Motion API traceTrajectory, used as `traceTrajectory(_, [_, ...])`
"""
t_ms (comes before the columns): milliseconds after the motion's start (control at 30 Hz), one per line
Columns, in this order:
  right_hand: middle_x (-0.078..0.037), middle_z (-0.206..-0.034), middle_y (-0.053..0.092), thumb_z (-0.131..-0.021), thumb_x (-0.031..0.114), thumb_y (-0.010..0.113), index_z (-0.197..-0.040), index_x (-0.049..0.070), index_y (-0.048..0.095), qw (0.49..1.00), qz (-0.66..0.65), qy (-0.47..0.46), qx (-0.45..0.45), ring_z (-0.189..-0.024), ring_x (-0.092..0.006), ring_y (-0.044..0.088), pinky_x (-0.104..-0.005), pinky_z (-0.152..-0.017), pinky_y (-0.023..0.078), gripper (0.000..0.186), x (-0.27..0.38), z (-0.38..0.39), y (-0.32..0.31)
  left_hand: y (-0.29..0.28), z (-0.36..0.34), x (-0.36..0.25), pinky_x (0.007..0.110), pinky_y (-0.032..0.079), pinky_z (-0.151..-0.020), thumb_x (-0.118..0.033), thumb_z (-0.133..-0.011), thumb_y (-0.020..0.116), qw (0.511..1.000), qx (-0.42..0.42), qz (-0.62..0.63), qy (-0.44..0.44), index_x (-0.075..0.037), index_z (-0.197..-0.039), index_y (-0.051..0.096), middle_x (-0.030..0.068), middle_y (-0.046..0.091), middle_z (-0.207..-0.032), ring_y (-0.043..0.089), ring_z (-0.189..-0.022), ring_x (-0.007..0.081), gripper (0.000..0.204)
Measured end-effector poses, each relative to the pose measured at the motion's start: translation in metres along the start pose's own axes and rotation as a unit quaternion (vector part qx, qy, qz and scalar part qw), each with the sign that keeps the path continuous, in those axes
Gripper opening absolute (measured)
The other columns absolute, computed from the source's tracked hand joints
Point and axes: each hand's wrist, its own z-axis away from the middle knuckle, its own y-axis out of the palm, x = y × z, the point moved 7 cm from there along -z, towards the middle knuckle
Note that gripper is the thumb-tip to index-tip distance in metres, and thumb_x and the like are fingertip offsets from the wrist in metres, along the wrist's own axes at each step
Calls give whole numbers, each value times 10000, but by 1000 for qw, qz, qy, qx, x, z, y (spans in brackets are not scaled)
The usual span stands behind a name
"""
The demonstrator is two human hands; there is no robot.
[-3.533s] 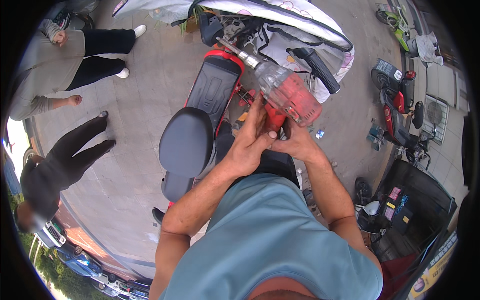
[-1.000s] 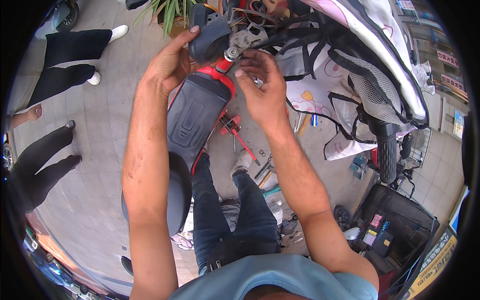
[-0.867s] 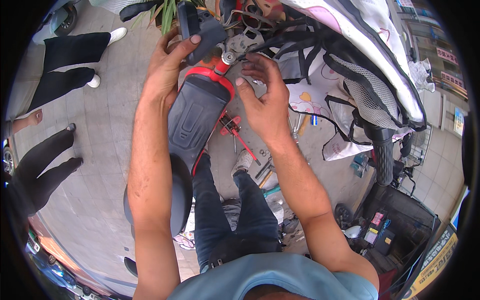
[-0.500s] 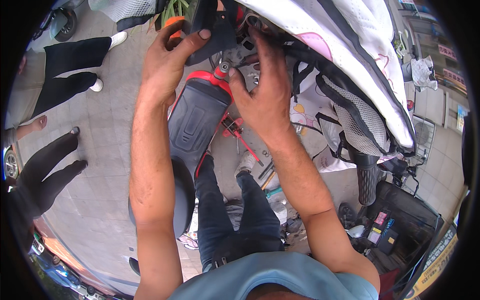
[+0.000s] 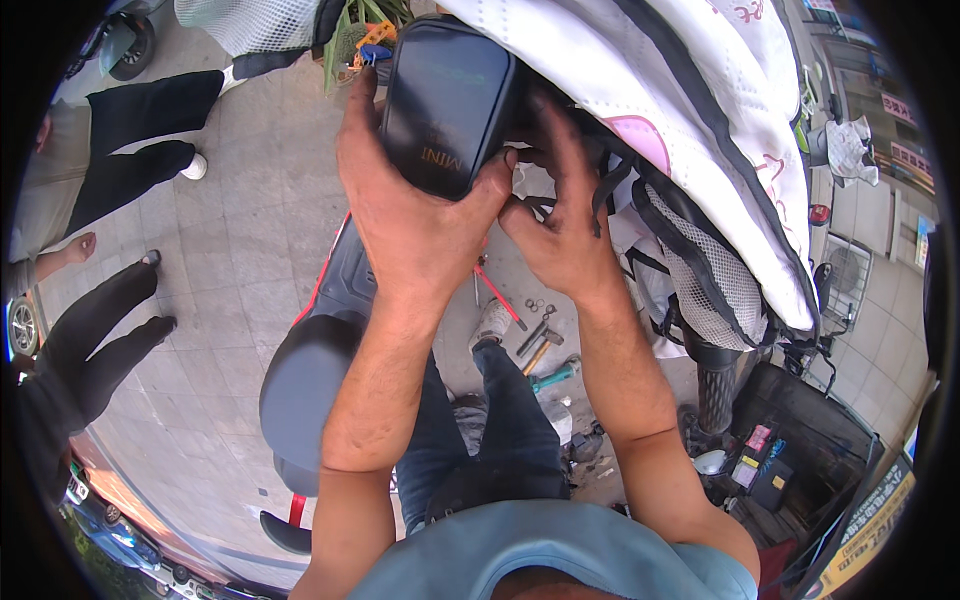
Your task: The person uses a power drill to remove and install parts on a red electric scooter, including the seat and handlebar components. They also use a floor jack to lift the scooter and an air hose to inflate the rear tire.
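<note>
My left hand (image 5: 420, 230) grips a glossy black rounded housing (image 5: 445, 90) with gold lettering, at the top of the view. My right hand (image 5: 560, 230) is bent just right of it, beside black straps; what its fingertips hold is hidden behind the housing and cover. A white padded cover (image 5: 700, 120) with pink drawings and black trim drapes over the right side, above grey mesh (image 5: 695, 260). Below my hands stands a red scooter with a black deck (image 5: 345, 270) and dark seat (image 5: 305, 390), largely behind my left arm.
Two people (image 5: 120, 140) (image 5: 100, 340) stand at left. Hand tools (image 5: 540, 350) and small rings lie on the ground between my arms. A black bin-like body (image 5: 770, 460) holding small items is at lower right. A plant (image 5: 350, 25) is at top, parked cars (image 5: 120, 540) at lower left.
The impact wrench held earlier is out of my hands. Over the last second, my left hand moved right and turned the black housing, bringing its lettered face up and covering the red steering tube.
</note>
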Motion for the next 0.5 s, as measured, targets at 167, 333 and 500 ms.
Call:
traceTrajectory(167, [-228,-1394,541,-686,181,887,-1467,-33,423,998,-22,-41,44,-1262,-345,569,-442,-1081,436,933,41,-31,3,-1,4,19,366,492,-927,-452,-846,789,961,49,214,-165,37,-1533,237,179,550,-1180,590,-1118,246,1008])
traceTrajectory(333, [-89,-873,688,-851,243,820,-1010,-14,676,958,-279,68,-30,-809,-179,643,-340,-742,521,335,19,-43,17,-19,7,32,352,535,-854,-271,-899,737,941,83,286,-161,-20,-1570,201,156,555,-1175,614,-1008,199,895])
traceTrajectory(500, [-58,-850,680,-915,298,743,-1051,27,698,969,-245,-1,-36,-772,-163,615,-321,-718,507,306,13,-46,18,-46,-26,-8,359,520,-945,-68,-754,795,950,129,-176,225,-45,-1525,360,158,506,-1387,620,-1112,228,886])
